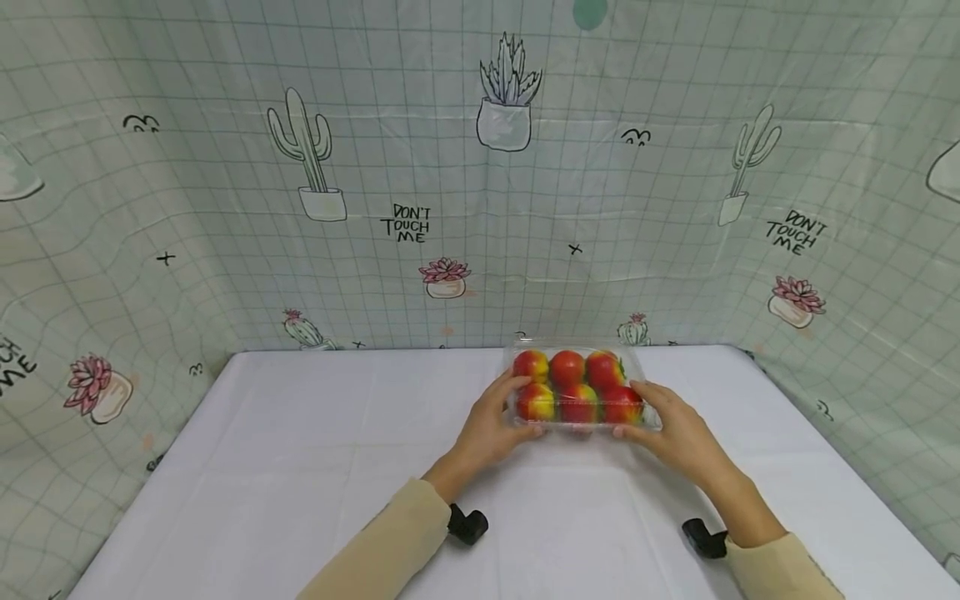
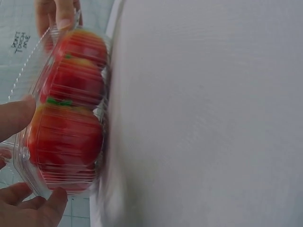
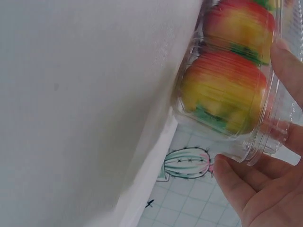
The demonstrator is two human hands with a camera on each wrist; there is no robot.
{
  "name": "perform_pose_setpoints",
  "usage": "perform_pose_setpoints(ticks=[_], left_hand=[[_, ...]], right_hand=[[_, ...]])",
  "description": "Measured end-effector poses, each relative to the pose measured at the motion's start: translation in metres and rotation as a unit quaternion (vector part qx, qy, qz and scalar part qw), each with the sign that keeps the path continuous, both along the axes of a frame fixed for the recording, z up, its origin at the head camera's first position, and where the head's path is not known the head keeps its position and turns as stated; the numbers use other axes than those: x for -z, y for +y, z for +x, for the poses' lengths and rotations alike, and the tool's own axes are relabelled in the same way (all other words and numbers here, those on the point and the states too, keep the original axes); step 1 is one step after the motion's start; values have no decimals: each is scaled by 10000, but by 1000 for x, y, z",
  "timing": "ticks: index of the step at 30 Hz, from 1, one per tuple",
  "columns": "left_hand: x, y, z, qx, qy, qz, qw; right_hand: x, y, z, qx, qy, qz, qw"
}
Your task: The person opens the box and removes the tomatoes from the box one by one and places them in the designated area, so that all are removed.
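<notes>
A clear plastic clamshell box (image 1: 576,342) holds several round red-and-yellow fruits (image 1: 578,404), in two rows, at the back of the table, right of centre. My left hand (image 1: 486,427) grips its left end, while my right hand (image 1: 681,435) grips the right end. From the left wrist, the thumb (image 2: 16,117) lies on the near edge of the ribbed box and the fingers (image 2: 35,208) touch its end. In the right wrist view, the thumb (image 3: 287,68) and fingers (image 3: 236,187) hold the other end. Green leaf-like bits show on the fruits.
A white cloth covers the table (image 1: 300,450). Behind it and along both sides hangs a curtain (image 1: 375,150) printed with a grid and potted cacti. A black wrist camera (image 1: 468,527) sits at the left sleeve, another black camera (image 1: 703,537) at the right.
</notes>
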State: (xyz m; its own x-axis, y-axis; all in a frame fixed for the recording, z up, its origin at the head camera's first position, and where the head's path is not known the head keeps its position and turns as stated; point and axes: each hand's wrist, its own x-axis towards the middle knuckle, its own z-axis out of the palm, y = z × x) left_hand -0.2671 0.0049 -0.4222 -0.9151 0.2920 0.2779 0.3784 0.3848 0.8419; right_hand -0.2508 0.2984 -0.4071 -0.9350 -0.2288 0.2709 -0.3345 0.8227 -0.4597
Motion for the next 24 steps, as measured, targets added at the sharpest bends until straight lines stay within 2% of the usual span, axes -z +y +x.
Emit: perform_pose_setpoints(ticks=[17, 24], left_hand=[[1, -23, 11, 48, 161, 9, 9999], [-2, -36, 17, 38, 106, -237, 9997]], right_hand=[[1, -22, 7, 38, 63, 100, 9999], [0, -32, 12, 40, -67, 135, 9999]])
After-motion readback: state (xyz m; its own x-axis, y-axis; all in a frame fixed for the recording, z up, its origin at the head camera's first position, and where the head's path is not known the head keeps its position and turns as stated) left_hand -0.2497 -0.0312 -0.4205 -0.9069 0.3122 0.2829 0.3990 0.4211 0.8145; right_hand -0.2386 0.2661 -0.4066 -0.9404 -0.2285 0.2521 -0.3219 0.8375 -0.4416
